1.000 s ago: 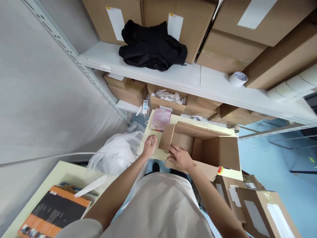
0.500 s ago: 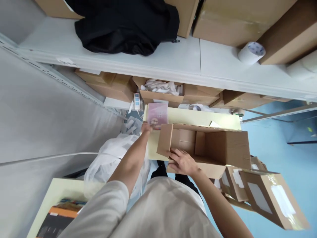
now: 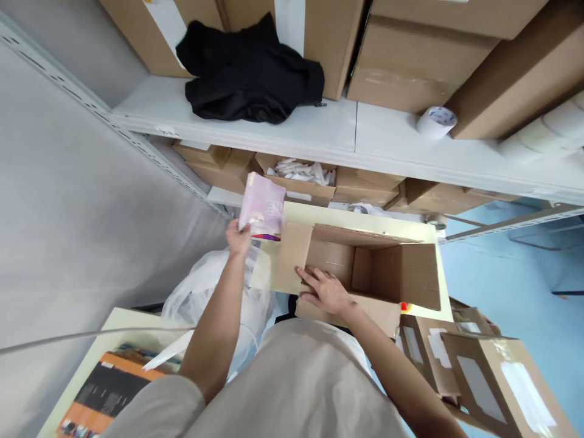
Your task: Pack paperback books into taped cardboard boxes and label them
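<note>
A pink book [image 3: 262, 204] with pale lettering is tilted up over the left end of the pale yellow table [image 3: 360, 214]. My left hand [image 3: 238, 237] is closed on its lower left corner, with the thumb on top. A red and purple edge shows under the book. To its right stands a cardboard box [image 3: 420, 274] with its flaps spread and its visible inside bare. My right hand [image 3: 326, 291] rests on the near left edge of this box, fingers spread and stretched out over the edge and left flap.
Across the back runs a grey shelf [image 3: 283, 143] with a black garment [image 3: 255, 73], a tape roll [image 3: 437, 121] and cartons. Closed cartons [image 3: 511, 377] stand at lower right. At left are a white plastic bag [image 3: 201, 286] and an orange and black package [image 3: 107, 389].
My left hand has lifted the pink book's near side and drawn it left. The box's left flap has folded outward, and my right hand's fingers have spread across the edge. The view has shifted.
</note>
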### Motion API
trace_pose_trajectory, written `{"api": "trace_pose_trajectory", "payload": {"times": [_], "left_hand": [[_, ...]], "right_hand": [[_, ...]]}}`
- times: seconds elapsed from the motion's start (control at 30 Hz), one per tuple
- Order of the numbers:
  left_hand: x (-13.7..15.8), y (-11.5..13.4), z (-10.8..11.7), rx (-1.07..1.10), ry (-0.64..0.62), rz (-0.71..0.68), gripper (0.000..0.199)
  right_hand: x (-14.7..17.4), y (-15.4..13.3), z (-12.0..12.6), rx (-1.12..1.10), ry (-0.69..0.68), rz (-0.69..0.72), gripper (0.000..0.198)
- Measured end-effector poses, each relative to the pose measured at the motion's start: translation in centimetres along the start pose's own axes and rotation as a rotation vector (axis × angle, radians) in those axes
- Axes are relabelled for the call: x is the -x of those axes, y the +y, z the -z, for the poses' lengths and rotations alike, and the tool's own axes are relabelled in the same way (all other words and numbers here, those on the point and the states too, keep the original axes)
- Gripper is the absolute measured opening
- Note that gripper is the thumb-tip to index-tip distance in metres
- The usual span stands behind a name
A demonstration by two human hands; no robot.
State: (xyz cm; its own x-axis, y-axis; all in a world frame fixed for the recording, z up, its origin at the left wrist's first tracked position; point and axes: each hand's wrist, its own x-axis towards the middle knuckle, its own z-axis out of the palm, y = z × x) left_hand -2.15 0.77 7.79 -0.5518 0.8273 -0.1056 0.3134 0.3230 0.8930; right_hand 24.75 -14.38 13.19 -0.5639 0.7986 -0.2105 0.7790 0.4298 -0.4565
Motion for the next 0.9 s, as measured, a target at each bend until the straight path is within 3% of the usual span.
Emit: {"api": "trace_pose_trajectory", "payload": {"times": [0.1, 0.2, 0.27, 0.37, 0.5, 0.7, 0.9], "left_hand": [[1.3, 2.4, 5.0, 0.207, 0.063, -0.102, 0.03], [3.1, 4.9, 9.3, 0.31, 0.012, -0.21, 0.035], [4.4, 6.6, 11.1, 0.299, -0.051, -0.268, 0.037], [6.6, 9.2, 11.7, 0.24, -0.127, -0.359, 0.037], [9.7, 12.3, 9.4, 0.091, -0.355, -0.485, 0.038], [13.6, 13.2, 2.5, -0.181, -0.752, -0.701, 0.034], [14.2, 12.4, -3.3, -0.228, -0.839, -0.744, 0.032]], "right_hand": [[2.5, 0.5, 1.0, 0.071, 0.149, -0.07, 0.067], [7.1, 2.4, 2.3, 0.195, 0.374, -0.317, 0.073], [10.5, 4.3, 2.7, 0.28, 0.487, -0.574, 0.088], [14.3, 7.2, 2.0, 0.255, 0.429, -0.8, 0.112], [15.4, 9.5, 0.0, 0.062, 0.275, -0.802, 0.129], [14.6, 10.7, -1.1, -0.078, 0.337, -0.771, 0.134], [14.7, 11.0, -1.4, -0.118, 0.406, -0.729, 0.139]]}}
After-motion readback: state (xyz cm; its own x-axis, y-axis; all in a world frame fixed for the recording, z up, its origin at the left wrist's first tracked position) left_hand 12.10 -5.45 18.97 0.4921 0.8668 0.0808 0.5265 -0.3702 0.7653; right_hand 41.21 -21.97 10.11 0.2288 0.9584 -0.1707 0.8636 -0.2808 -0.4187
